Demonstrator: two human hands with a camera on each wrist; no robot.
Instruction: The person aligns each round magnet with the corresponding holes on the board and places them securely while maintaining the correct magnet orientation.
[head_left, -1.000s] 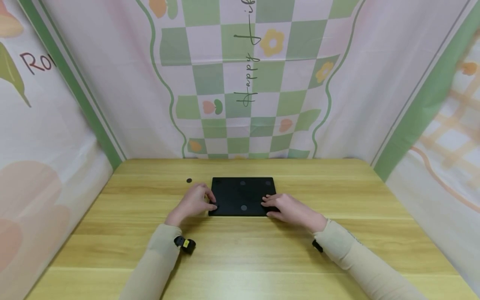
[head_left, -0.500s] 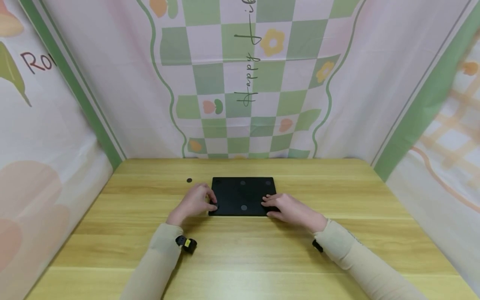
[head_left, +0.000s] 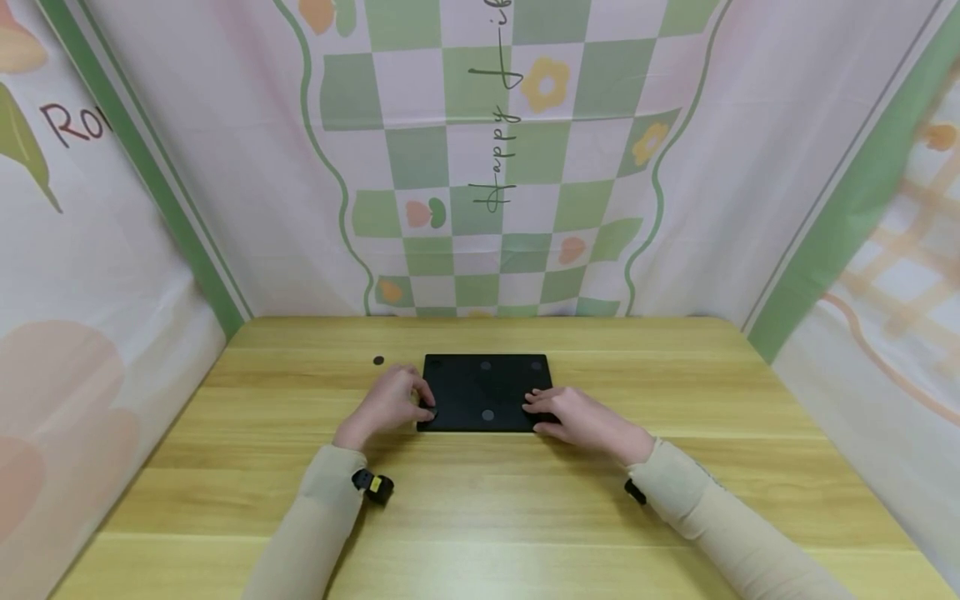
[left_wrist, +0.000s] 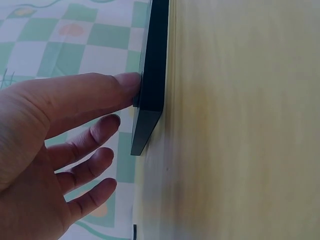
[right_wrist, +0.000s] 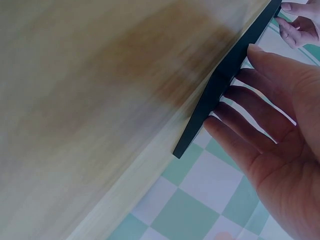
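A thin black rectangular board [head_left: 483, 392] lies flat on the table, with several round spots on its top; whether these are discs or recesses I cannot tell. At its near left corner my left hand [head_left: 382, 407] pinches a small dark disc [head_left: 432, 412] between thumb and index finger, low against the board. In the left wrist view the thumb [left_wrist: 127, 81] presses there, while the other fingers spread loosely. My right hand [head_left: 585, 421] rests its fairly straight fingers on the board's right side. Another dark disc [head_left: 378, 361] lies on the wood beyond my left hand.
The wooden table [head_left: 480, 517] reaches back to a hanging cloth [head_left: 480, 167] with a green-and-white check. More printed cloth hangs at the left and right sides. Each wrist wears a small black camera, such as the left camera [head_left: 375, 486].
My left wrist has shifted very slightly to the right, its fingers staying at the same corner. The right hand, the board and the loose disc have not visibly moved.
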